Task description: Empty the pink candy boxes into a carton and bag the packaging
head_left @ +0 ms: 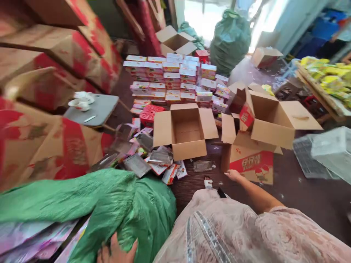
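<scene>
At the bottom edge, my left hand [117, 251] lies against a big green woven sack [148, 204], thumb and fingers spread. Flat printed packaging [41, 237] shows at the sack's lower left. Out to the right, my right hand [233, 175] is at the lower left corner of a cardboard carton [248, 160] with a red printed panel, its fingers stretched to the left. Whether it touches the carton, I cannot tell. Another open carton [271, 124] rests on top of that one. Straight ahead, an open cardboard box [186, 128] has its flaps spread and a bare inside.
Stacks of small printed boxes [172, 78] stand behind the open box. Clear plastic trays [137, 165] and printed packs lie loose on the floor. Large cartons [41, 138] line the left, near a small grey table [95, 109] with bowls. Plastic bins [333, 149] sit at right.
</scene>
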### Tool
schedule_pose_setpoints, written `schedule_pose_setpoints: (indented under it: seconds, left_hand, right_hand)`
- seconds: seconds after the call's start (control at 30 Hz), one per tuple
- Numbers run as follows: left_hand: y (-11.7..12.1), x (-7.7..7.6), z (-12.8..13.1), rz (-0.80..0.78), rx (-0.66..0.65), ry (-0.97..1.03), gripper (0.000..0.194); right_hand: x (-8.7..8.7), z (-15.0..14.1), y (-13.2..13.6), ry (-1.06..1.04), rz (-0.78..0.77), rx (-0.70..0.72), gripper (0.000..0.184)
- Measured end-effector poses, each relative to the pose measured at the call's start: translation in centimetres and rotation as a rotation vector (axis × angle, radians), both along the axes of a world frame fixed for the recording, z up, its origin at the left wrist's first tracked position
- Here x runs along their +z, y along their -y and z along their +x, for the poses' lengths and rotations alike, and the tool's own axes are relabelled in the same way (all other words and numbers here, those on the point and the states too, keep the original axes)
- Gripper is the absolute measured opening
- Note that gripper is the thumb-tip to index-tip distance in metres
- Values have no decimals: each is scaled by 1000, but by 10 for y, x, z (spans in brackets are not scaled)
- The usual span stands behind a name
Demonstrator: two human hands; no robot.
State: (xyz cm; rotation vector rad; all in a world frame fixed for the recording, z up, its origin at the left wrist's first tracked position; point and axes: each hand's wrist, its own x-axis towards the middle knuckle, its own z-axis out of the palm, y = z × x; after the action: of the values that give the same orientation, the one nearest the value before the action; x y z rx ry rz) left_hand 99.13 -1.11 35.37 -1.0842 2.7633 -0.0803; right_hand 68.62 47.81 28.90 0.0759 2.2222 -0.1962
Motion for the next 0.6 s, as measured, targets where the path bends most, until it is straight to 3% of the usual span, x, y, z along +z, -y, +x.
schedule_pose_setpoints:
  seconds: [0.1, 0.23, 0.4, 0.6]
  left_hand:
    - [-14, 4, -23, 55, 120, 91, 73]
    - [-21, 2, -42, 44, 271, 130, 75]
    - [-11, -11, -35, 55, 238, 198, 75]
    - [5, -27, -36, 86, 201, 250, 77]
  right_hand:
    - [6, -58, -14, -35, 28, 87, 39]
    - [-11, -100, -16, -22, 24, 173, 43]
    - [-27, -72, 10, 32, -26, 175, 40]
    - [-14, -28, 45, 46, -97, 203, 33]
